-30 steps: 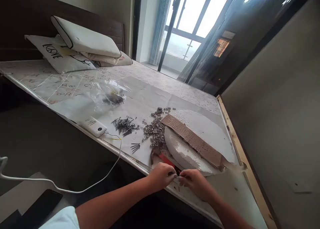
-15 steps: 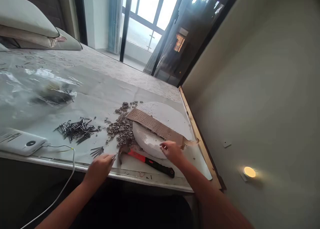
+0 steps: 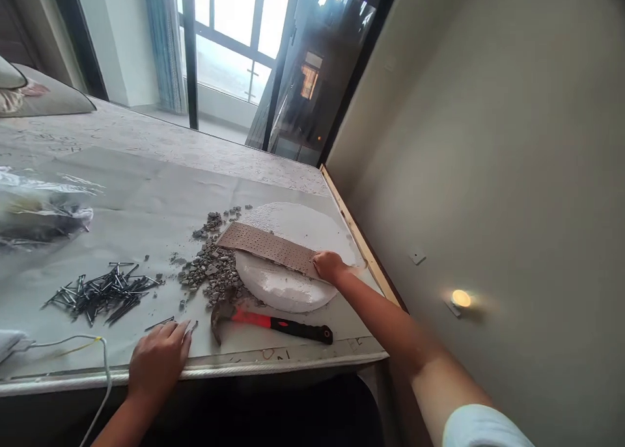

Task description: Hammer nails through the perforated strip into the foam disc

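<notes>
Right hand [image 3: 329, 266] gripping one end of the brown strip [image 3: 268, 247], which lies across the white block [image 3: 288, 294], left hand [image 3: 160, 352] narrowed on a nail [image 3: 194, 326], and steady, flat pressure looks best for stopping any slip!

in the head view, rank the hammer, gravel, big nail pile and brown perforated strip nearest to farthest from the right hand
From the right hand:
1. Brown perforated strip: right at the fingers, running left
2. Hammer: on the side toward the person
3. Gravel: to the left, past the hammer
4. Big nail pile: farthest left
</notes>
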Demonstrator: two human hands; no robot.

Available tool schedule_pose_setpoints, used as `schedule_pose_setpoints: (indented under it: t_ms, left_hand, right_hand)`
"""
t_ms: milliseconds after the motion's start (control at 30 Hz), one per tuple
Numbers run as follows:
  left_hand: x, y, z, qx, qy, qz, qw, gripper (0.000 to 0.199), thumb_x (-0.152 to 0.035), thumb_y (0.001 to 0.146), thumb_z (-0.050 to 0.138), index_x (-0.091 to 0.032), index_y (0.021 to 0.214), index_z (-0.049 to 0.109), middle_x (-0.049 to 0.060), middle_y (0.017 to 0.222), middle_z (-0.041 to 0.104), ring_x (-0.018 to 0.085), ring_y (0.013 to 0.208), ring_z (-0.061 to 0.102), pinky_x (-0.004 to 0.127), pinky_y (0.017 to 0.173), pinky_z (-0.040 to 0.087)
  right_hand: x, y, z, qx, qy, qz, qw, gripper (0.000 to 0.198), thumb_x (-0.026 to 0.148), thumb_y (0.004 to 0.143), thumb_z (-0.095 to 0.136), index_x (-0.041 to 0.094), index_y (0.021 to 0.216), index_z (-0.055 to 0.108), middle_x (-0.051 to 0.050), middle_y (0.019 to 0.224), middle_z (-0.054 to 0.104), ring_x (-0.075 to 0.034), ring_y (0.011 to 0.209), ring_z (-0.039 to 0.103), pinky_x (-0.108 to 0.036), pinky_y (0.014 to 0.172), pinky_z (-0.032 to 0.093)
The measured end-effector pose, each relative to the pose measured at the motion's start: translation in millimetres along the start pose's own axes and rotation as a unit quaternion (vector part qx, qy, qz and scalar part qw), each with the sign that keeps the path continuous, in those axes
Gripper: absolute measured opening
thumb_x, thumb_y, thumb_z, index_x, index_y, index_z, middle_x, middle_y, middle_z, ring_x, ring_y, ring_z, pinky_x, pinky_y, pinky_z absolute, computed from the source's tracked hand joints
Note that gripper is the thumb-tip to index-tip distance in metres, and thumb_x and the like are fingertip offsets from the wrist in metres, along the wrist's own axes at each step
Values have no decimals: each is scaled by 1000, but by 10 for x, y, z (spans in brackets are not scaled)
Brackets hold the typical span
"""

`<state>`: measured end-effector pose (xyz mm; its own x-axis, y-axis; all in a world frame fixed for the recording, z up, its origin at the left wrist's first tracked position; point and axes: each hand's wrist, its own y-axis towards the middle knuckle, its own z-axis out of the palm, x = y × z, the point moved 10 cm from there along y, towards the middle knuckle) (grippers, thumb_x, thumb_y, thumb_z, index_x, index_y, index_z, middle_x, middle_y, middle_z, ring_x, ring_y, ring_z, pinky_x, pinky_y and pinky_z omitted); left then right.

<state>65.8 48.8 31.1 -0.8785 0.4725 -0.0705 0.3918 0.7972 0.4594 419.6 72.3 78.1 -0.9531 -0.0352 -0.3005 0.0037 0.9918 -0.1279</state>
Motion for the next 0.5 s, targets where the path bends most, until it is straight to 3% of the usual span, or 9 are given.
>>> schedule_pose_setpoints:
  t_ms: [133, 267, 400, 500]
  left_hand:
    - [-371, 212, -259, -73, -41, 64, 994, 29, -26, 83, 42, -17, 98, 66, 10, 86, 66, 25, 82, 59, 37, 74, 44]
    - [-1263, 585, -325, -79, -100, 182, 975, 26, -21, 84, 44, -18, 99, 66, 9, 105, 66, 24, 102, 57, 37, 87, 43]
    - [-2125, 988, -127, -34, -120, 259, 958, 32, -14, 82, 42, -15, 105, 64, 12, 125, 57, 25, 122, 45, 39, 99, 38]
    - [-2453, 1217, 139, 33, -112, 266, 957, 37, -11, 81, 40, -11, 113, 60, 13, 125, 56, 26, 122, 45, 40, 101, 37]
  right_hand:
    - [60, 35, 4, 9, -13, -39, 999, 25, 2, 76, 45, 9, 89, 66, -17, 97, 66, -20, 85, 63, -25, 67, 46]
    - [125, 62, -11, 8, -20, -66, 998, 24, 1, 75, 47, 7, 89, 66, -19, 97, 66, -22, 86, 64, -27, 68, 48]
    - [180, 58, -62, 0, -25, -93, 995, 24, 3, 77, 48, 6, 92, 66, -21, 97, 66, -23, 87, 64, -29, 69, 49]
    - [182, 55, -105, -8, -27, -108, 994, 25, 6, 79, 46, 6, 95, 66, -21, 98, 66, -24, 89, 64, -30, 70, 49]
